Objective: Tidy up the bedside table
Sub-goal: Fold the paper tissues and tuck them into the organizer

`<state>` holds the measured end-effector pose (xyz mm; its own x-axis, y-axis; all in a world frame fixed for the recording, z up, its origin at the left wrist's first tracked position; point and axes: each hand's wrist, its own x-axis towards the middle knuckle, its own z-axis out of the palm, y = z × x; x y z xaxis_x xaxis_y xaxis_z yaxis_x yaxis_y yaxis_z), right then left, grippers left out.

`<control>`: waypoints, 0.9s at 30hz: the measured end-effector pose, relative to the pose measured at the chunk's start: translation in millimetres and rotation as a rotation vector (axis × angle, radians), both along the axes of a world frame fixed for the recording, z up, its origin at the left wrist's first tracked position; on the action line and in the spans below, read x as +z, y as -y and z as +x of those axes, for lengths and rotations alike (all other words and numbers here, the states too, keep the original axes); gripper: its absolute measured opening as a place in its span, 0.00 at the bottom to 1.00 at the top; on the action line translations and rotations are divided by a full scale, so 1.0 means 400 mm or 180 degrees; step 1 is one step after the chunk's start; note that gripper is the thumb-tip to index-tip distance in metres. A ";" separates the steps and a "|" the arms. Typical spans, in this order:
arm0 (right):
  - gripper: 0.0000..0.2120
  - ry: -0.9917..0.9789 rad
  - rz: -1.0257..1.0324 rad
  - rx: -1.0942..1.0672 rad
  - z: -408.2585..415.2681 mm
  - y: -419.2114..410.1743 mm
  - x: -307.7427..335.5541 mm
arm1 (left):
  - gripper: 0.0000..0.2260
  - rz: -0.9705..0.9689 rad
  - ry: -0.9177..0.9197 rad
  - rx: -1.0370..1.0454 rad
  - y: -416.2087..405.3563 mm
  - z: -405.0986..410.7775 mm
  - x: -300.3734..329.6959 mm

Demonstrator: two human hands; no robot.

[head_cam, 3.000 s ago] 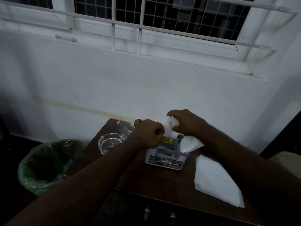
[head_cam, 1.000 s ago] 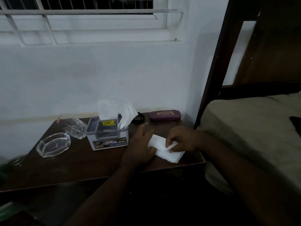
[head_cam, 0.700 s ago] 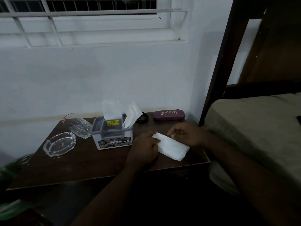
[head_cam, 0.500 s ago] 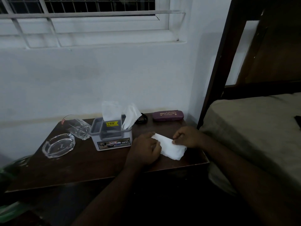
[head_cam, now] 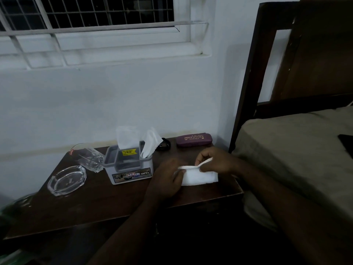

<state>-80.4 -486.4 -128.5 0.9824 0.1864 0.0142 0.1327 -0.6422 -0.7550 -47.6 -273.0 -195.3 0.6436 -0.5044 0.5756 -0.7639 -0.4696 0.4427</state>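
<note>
Both hands pinch 1 white tissue point(head_cam: 198, 175) at table point(head_cam: 107, 203) right end: left hand point(head_cam: 168, 180) grips its left edge, right hand point(head_cam: 215, 161) lifts the top fold.

Your widest open stretch is the front left of the bench point(head_cam: 99, 205), bare wood in front of the ashtray point(head_cam: 66, 180) and box point(head_cam: 129, 165). Behind those, the tipped glass point(head_cam: 89, 158) crowds the back left corner. The case point(head_cam: 193, 139) lines the back right edge (a small dark object just beside it). The bed frame point(head_cam: 246, 88) walls off the right side.
</note>
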 end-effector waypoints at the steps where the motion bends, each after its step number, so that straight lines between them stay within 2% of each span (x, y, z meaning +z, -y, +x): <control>1: 0.12 0.0051 0.0182 -0.0094 0.002 0.002 0.000 | 0.06 0.0032 -0.0024 -0.0019 -0.001 0.000 -0.002; 5: 0.16 -0.0167 0.0699 -0.0335 0.004 0.017 0.006 | 0.05 -0.0311 -0.0604 0.0060 -0.010 -0.002 0.007; 7: 0.15 -0.0218 0.0633 -0.0346 -0.001 0.017 0.018 | 0.04 -0.0490 -0.0913 0.0023 -0.016 -0.015 0.019; 9: 0.14 -0.0066 0.0456 -0.0312 -0.011 0.013 0.051 | 0.02 -0.0727 -0.1214 -0.0085 -0.024 -0.042 0.035; 10: 0.14 0.0070 0.0350 -0.0243 -0.015 0.008 0.077 | 0.03 -0.0795 -0.1252 -0.0136 -0.034 -0.056 0.048; 12: 0.13 0.0377 0.0315 -0.0027 -0.016 -0.012 0.141 | 0.07 -0.0715 -0.1059 -0.0163 -0.067 -0.076 0.090; 15: 0.13 0.0807 0.0309 0.0316 -0.009 -0.076 0.239 | 0.08 -0.0366 -0.0345 -0.0124 -0.145 -0.089 0.200; 17: 0.14 0.1229 -0.0044 0.0392 0.014 -0.139 0.293 | 0.08 -0.0096 0.0208 -0.0088 -0.205 -0.085 0.270; 19: 0.13 0.1586 -0.0358 0.0429 0.046 -0.208 0.338 | 0.07 0.0107 0.0500 0.0125 -0.259 -0.072 0.312; 23: 0.10 0.1976 -0.0736 0.0716 0.122 -0.355 0.391 | 0.09 0.0080 0.0585 0.0852 -0.351 -0.048 0.310; 27: 0.08 0.2125 -0.0995 0.0873 0.190 -0.482 0.403 | 0.15 0.0187 0.0441 0.1278 -0.405 -0.031 0.277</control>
<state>-4.3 -293.6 32.7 0.7028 0.5137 0.4922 0.6792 -0.6903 -0.2494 -59.9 -110.8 -84.6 0.7143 -0.2642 0.6481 -0.5657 -0.7631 0.3124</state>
